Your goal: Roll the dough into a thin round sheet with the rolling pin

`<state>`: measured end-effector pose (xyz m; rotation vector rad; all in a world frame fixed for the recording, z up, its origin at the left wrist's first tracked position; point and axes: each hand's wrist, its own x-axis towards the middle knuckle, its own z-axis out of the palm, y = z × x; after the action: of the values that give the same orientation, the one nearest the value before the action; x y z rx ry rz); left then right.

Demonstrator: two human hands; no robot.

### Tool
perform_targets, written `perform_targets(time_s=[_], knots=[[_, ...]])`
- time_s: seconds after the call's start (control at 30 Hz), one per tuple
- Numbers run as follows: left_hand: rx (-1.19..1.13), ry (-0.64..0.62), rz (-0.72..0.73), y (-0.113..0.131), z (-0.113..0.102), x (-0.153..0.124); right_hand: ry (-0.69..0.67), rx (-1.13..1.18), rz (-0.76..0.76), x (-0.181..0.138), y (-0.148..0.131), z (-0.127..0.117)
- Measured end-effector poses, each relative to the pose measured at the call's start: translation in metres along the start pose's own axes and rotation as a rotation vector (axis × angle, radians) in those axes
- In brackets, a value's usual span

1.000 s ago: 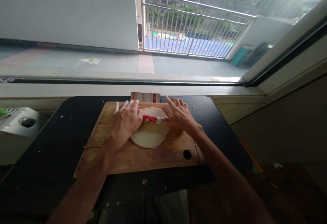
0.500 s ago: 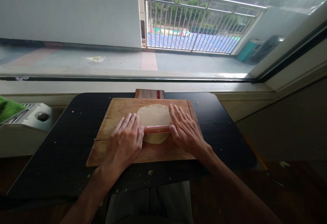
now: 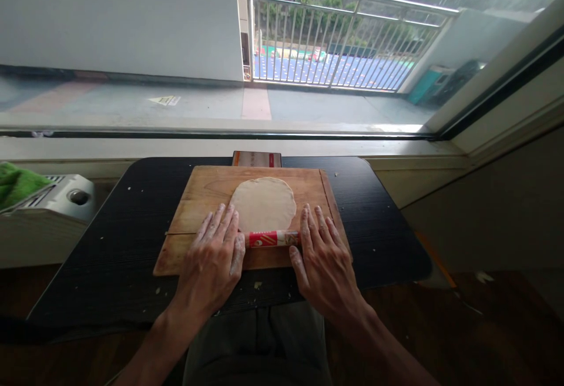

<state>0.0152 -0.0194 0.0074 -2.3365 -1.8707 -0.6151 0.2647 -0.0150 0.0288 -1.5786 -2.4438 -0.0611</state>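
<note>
Wooden board (image 3: 187, 218) on a black desk (image 3: 118, 245), and a thin, roughly round sheet of pale dough (image 3: 263, 204) sits around the middle of it, a bit closer to the board's far edge. Rolling pin (image 3: 268, 239) with a red printed wrap lies crosswise at the dough's near rim (can't tell if it's on the rim or just beside it), not far from the board's near edge.

Left hand (image 3: 215, 248) is palm down over the pin's left end, fingers straight, not wrapped round it. Right hand (image 3: 325, 259) is just as flat and open at the other end, fingertips toward the board's far edge. Whitish dust on both.

Some flat box (image 3: 257, 159) pokes out behind the board at the desk's far edge. Past the desk's left edge, there's a green cloth (image 3: 20, 185) on a white appliance (image 3: 66, 204).
</note>
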Motion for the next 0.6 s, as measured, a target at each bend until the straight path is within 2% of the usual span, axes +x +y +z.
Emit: perform_targets(time_s=[0.2, 0.33, 0.43, 0.6], knots=[[0.002, 0.017, 0.001, 0.0, 0.002, -0.014, 0.083, 0.015, -0.019, -0.019, -0.006, 0.006], [0.006, 0.028, 0.005, -0.004, 0.007, -0.008, 0.043, 0.02, 0.011, -0.019, -0.004, 0.007], [0.024, 0.062, -0.007, -0.005, 0.012, 0.009, -0.019, 0.03, 0.05, -0.001, 0.004, 0.01], [0.05, 0.065, -0.078, -0.002, 0.018, 0.045, 0.018, -0.044, 0.152, 0.049, 0.024, 0.015]])
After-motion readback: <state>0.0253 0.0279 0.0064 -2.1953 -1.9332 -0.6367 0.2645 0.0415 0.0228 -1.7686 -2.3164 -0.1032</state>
